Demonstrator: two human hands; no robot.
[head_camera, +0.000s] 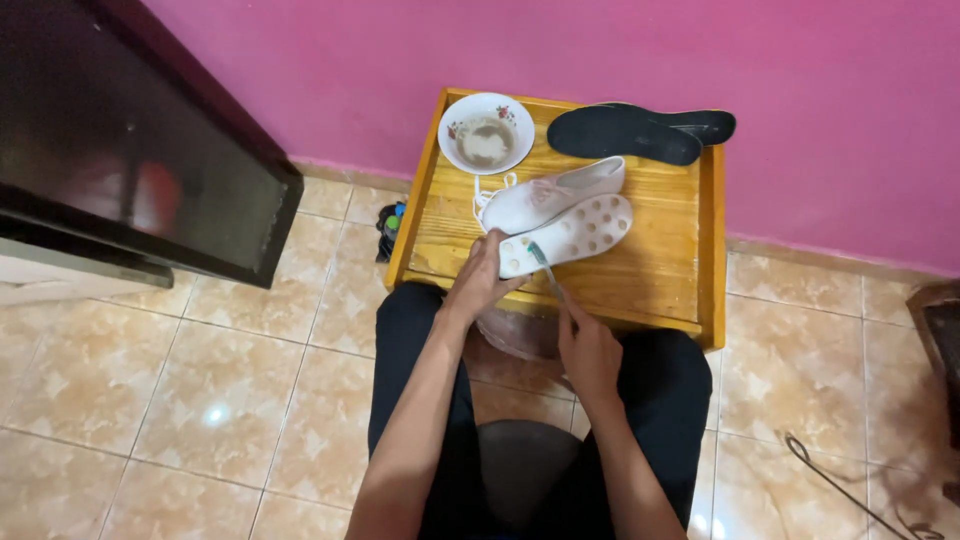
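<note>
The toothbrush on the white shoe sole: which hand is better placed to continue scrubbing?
Probably the right hand: it grips the toothbrush, whose head lies on the sole of the white shoe. The left hand holds the shoe's heel end on the wooden table.

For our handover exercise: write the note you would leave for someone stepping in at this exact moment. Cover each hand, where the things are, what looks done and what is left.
Left hand: steadies the heel of the white shoe, which lies on its side on the wooden table.
Right hand: holds a brush, its head at the sole's heel.
Bowl of cloudy liquid at the table's back left; two dark insoles at the back right.
Done: insoles out.
Left: cannot tell how much of the sole is scrubbed.
</note>
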